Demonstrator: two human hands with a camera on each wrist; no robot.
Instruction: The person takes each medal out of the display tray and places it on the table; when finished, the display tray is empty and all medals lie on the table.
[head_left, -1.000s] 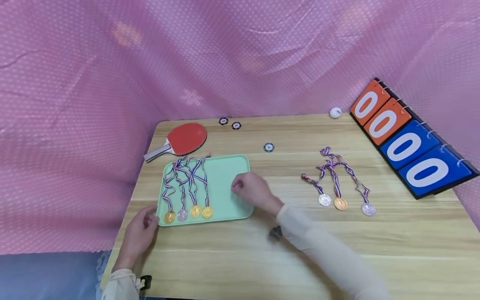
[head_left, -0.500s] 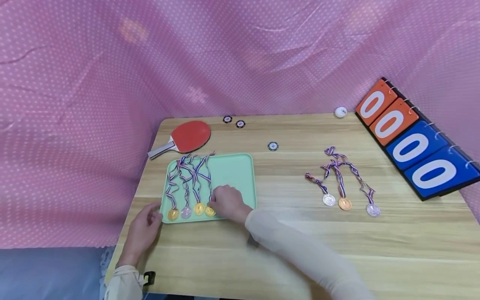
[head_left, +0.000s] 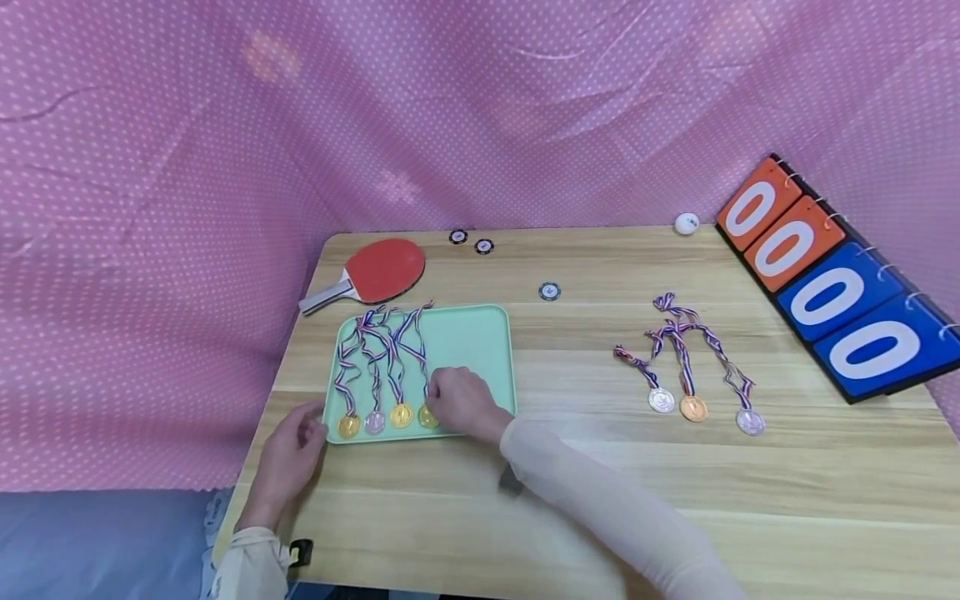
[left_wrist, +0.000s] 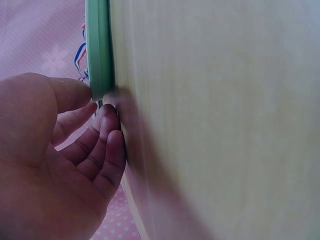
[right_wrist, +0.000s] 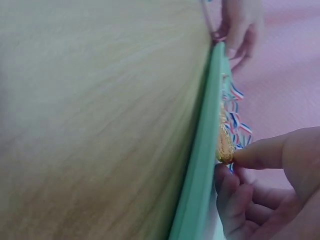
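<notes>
1. Currently the right hand point(head_left: 463, 404) pinches a gold medal point(right_wrist: 226, 146) between thumb and fingers, at the tray's near side.
2. Meanwhile the left hand point(head_left: 291, 450) has its fingers loosely bent, its thumb touching the near left corner of the tray point(head_left: 471, 337).
3. Left of the pinched medal, three more lie in a row inside the tray: gold point(head_left: 401, 415), silver point(head_left: 374, 422), gold point(head_left: 348, 427); their striped ribbons trail toward the far rim.
4. Right of the tray, on the table point(head_left: 420, 521), lie two silver medals point(head_left: 662, 400) with a bronze-coloured one point(head_left: 693, 408) between them.
5. Farther out: a red bat point(head_left: 387, 269), three chips point(head_left: 550, 291), a white ball point(head_left: 686, 223) and a scoreboard point(head_left: 821, 296) showing four zeros.
</notes>
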